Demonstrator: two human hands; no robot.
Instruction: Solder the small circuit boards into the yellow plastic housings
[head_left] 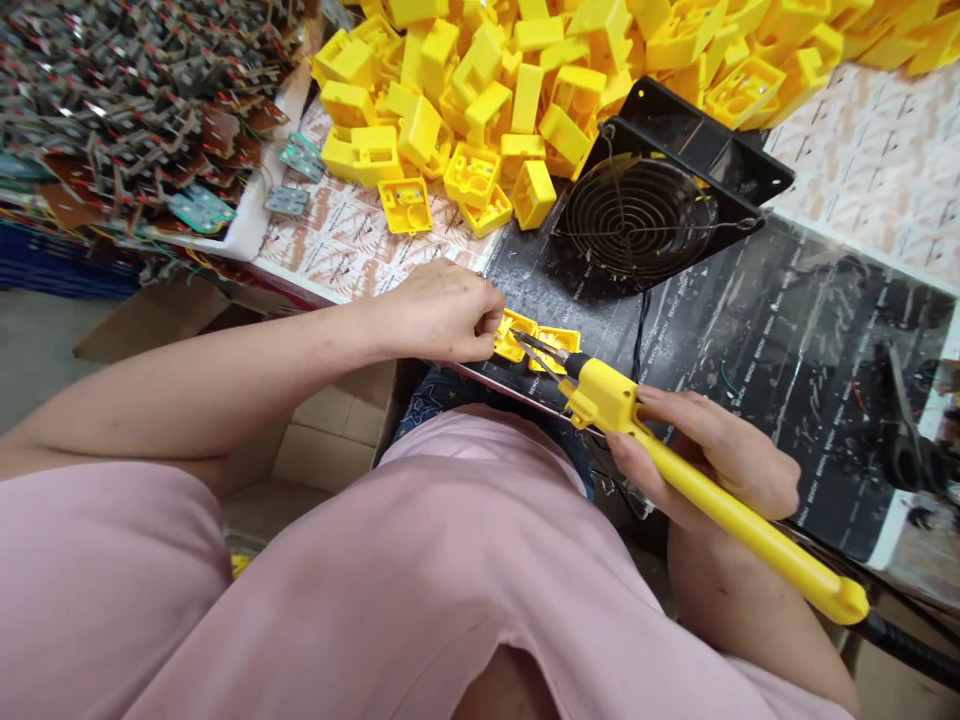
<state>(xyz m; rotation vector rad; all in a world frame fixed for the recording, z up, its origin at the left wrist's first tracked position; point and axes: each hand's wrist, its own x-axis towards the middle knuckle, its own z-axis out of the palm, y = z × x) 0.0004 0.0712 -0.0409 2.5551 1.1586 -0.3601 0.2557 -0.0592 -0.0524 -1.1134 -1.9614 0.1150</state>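
Soldering iron (720, 498) in right hand (739, 462), fingers closed round handle, likely keeping skin off the tip. Left hand (442, 312) curled at open yellow casings (576, 341) on black sheet (787, 300), seemingly steadying them; can't tell what fingertips pinch.

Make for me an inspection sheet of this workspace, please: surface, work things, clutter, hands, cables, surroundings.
Surface: black mat scuffed, with pale marks; patterned covering beside it.
Work things: two small open yellow cases side by side; the tip of the yellow tool is at the left one.
Clutter: heaped yellow housings, heaped circuit boards, scissors at right; black fan on the mat.
Hands: left hand curled at the left case, grip hidden; right hand holds the tool.
Cables: black cable from the tool's end; black cord below the fan.
Surroundings: cardboard and blue crate at lower level, left.
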